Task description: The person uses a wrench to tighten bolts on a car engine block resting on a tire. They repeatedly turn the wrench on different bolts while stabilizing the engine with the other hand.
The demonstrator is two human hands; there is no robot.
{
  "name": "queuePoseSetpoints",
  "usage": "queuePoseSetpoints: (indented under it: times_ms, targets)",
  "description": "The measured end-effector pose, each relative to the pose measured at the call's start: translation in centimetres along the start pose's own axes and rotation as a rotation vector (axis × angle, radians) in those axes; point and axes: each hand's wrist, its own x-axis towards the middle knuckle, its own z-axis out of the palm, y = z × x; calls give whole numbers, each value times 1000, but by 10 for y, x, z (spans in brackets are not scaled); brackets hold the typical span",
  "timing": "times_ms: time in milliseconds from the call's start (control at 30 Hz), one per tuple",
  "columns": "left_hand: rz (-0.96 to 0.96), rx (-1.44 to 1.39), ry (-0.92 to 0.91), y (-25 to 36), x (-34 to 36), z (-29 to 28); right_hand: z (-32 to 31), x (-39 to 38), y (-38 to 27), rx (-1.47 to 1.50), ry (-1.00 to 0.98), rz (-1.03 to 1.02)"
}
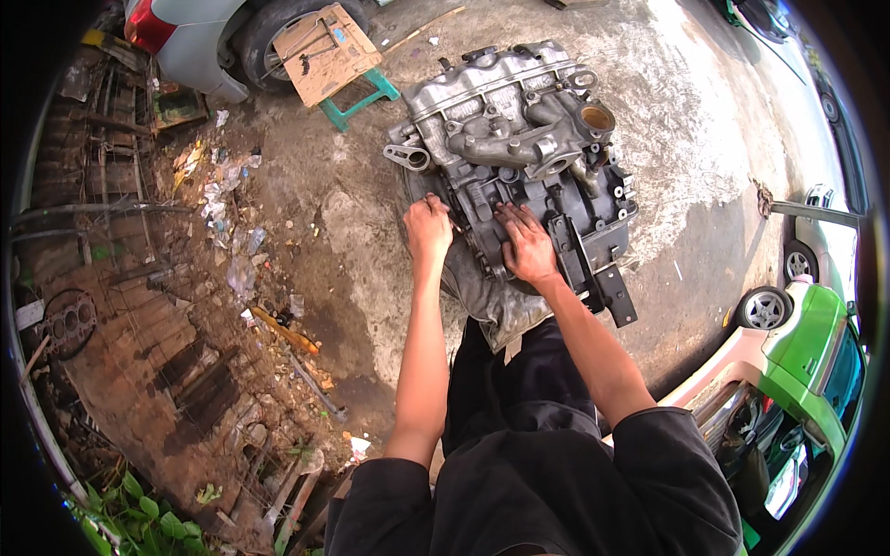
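A grey metal engine rests on the ground in front of me, with an intake manifold running across its top. My left hand is closed at the engine's left edge; a small dark piece shows by its fingertips, too little to name. My right hand lies with its fingers out flat on the block, to the right of the left one. A black flat bracket sticks out from the near right corner. Under the engine's near left side bulges a grey crumpled sheet or bag.
A board with tools sits on a green stool beside a parked car's wheel. Litter and scrap wood cover the ground at left, with a gasket there. A green car stands at right.
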Motion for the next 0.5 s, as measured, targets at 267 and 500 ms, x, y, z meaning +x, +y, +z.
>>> queuePoseSetpoints:
  times_ms: [267, 500]
  targets:
    - [249, -18, 167, 7, -65, 24, -2, 2, -1, 14, -12, 14]
    - [87, -61, 24, -19, 11, 15, -1, 0, 0, -4, -11, -5]
